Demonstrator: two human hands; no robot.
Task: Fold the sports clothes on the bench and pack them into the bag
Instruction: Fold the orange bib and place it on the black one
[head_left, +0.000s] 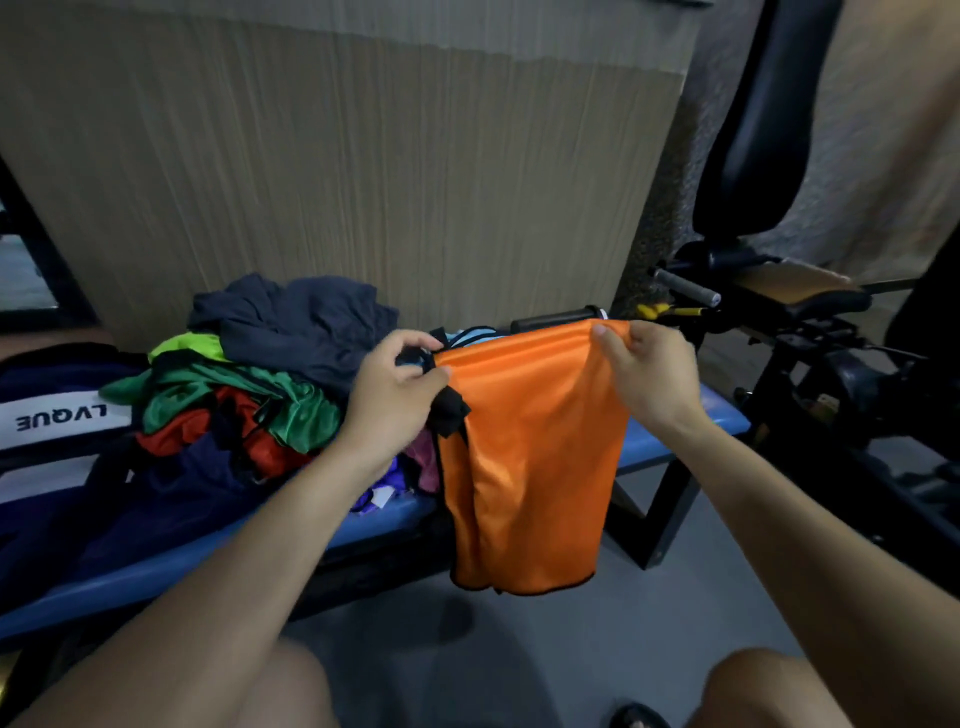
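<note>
Head view shows a heap of crumpled jerseys (249, 384), green, red and dark grey, crowding the blue counter (670, 441) beside a navy sports bag (57, 415) whose contents cannot be seen. Left hand (400, 389) and right hand (649, 374) each pinch a top corner of glossy orange shorts (535, 457), which hang over the counter's front edge.

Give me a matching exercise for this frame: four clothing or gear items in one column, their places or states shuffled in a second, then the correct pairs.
Items:
1. orange garment
2. dark grey garment
3. green garment
4. bag

Places or states:
A. top of the pile, at the back
B. far left, white band with lettering
C. held up by left hand and right hand
D. middle of the pile, over red cloth

Pairs: 1-C, 2-A, 3-D, 4-B
</note>
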